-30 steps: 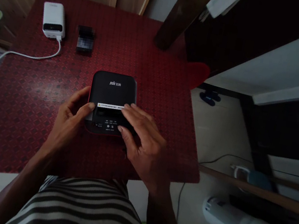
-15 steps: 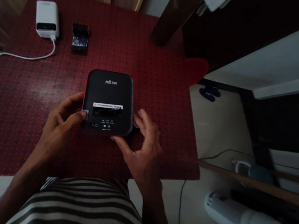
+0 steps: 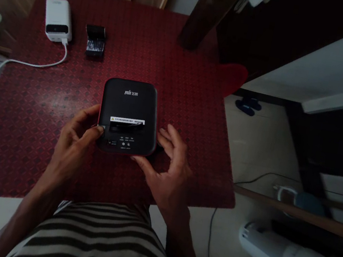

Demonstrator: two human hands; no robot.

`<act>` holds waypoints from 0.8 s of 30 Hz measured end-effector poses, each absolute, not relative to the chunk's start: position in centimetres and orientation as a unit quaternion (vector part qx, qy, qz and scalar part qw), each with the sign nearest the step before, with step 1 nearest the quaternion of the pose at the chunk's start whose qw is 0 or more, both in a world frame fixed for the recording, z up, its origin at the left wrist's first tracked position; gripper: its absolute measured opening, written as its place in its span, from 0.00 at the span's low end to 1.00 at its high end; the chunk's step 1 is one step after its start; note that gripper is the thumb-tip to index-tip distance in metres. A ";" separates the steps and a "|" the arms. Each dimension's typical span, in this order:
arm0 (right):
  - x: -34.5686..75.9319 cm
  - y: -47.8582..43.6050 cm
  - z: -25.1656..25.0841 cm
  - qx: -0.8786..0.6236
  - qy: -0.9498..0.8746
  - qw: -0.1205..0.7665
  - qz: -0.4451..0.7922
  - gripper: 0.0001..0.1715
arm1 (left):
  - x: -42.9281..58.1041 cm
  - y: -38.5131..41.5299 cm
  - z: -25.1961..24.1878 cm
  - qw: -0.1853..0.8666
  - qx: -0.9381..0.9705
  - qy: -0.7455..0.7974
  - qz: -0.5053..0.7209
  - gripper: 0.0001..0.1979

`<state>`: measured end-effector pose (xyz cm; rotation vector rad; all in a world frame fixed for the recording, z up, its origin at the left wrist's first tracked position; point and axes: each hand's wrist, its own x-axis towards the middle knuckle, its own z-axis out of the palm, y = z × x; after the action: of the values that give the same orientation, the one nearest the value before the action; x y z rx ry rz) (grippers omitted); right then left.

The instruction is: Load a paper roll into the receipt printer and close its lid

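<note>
A black receipt printer (image 3: 130, 108) with a red lower edge lies on the red patterned table, its top bearing a white logo, a white warning label and a dark paper slot. My left hand (image 3: 74, 142) grips its left side, thumb pressed on the small square button or latch at the near left corner, fingers partly hidden behind the edge. On the opposite side, my right hand (image 3: 171, 168) steadies the printer, with the thumb at the near edge and curved fingers against the right side. The printer's lid is down.
A white power bank (image 3: 58, 20) with a white cable (image 3: 30, 63) stands at the table's back left. Beside it lies a small black open case (image 3: 95, 41). A dark post (image 3: 208, 13) rises at the far edge; a red stool (image 3: 233, 78) is beyond the right edge.
The view has shifted slightly, moving everything a little right and up. The light grey square by my left thumb now looks dark. Both hands keep their places on the printer.
</note>
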<state>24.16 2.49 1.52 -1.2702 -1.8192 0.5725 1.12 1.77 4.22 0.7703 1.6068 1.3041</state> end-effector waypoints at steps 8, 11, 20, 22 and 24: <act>23.9 2.5 1.5 -0.484 -0.741 0.421 0.198 0.51 | 0.9 1.5 3.1 0.457 0.319 0.630 0.541 0.29; 25.0 3.1 2.7 -0.476 -0.769 0.390 0.173 0.47 | 0.9 1.3 2.9 0.453 0.316 0.623 0.554 0.27; 21.6 10.6 7.7 -0.380 -0.886 0.236 0.122 0.18 | 1.2 0.0 -0.4 0.313 0.523 0.580 0.540 0.39; 19.4 12.5 7.8 -0.373 -0.910 0.133 0.125 0.19 | 1.0 -0.2 -1.8 0.283 0.565 0.568 0.527 0.42; 17.6 13.8 7.9 -0.373 -0.918 0.055 0.125 0.19 | 0.8 -0.2 -2.8 0.272 0.588 0.560 0.516 0.43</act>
<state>17.62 13.76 7.92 -1.1321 -2.7853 0.3804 0.77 -0.20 -2.83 1.5845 1.5086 1.3889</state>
